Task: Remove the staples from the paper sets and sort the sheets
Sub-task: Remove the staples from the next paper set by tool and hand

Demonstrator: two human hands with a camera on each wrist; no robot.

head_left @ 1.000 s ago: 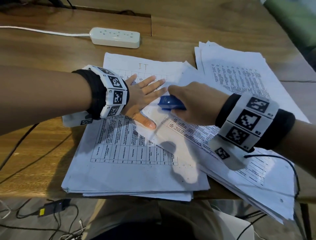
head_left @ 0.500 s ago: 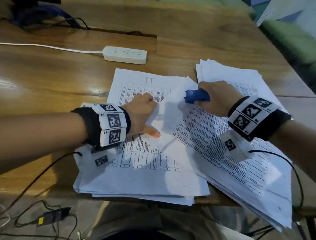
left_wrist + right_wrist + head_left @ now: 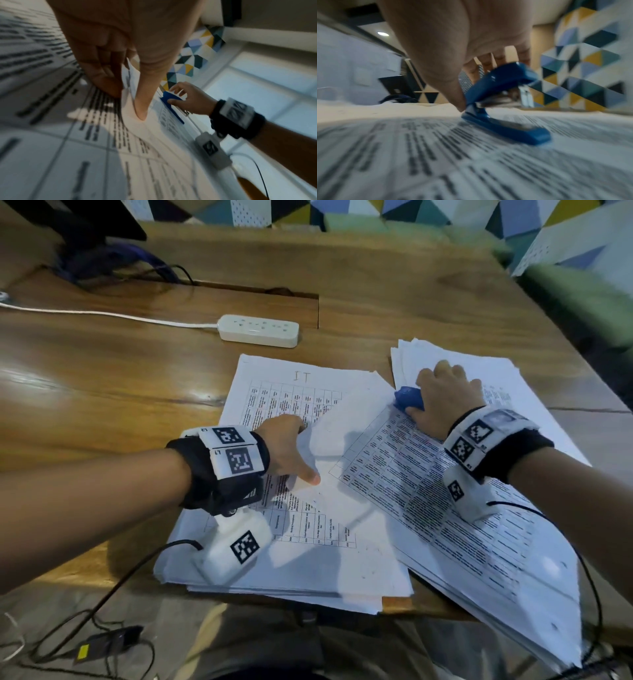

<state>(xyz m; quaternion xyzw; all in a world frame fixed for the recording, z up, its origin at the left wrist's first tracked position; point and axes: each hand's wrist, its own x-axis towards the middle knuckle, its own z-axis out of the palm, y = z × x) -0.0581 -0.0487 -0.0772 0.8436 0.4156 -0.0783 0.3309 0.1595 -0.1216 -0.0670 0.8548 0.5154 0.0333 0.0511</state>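
Two stacks of printed sheets lie on the wooden table: a left stack (image 3: 308,559) topped by a table sheet marked "IT" (image 3: 301,376), and a right stack (image 3: 479,542) that overlaps it. My left hand (image 3: 294,450) pinches the raised edge of a loose sheet (image 3: 128,75) between thumb and curled fingers. My right hand (image 3: 428,392) grips a blue stapler (image 3: 407,398) at the far end of the right stack. The stapler (image 3: 501,102) stands on the printed paper with its mouth gaping, my thumb at its hinge and my fingers over its top. No staple is visible.
A white power strip (image 3: 258,331) with its cable lies beyond the papers, by a cutout in the table. Dark gear and cables sit at the far left. Green seating (image 3: 582,302) stands to the right. Cables and an adapter (image 3: 102,645) lie on the floor below the table's near edge.
My left hand went from lying flat on the paper to curling and pinching a sheet. My right hand carried the stapler away to the far right, onto the right stack.
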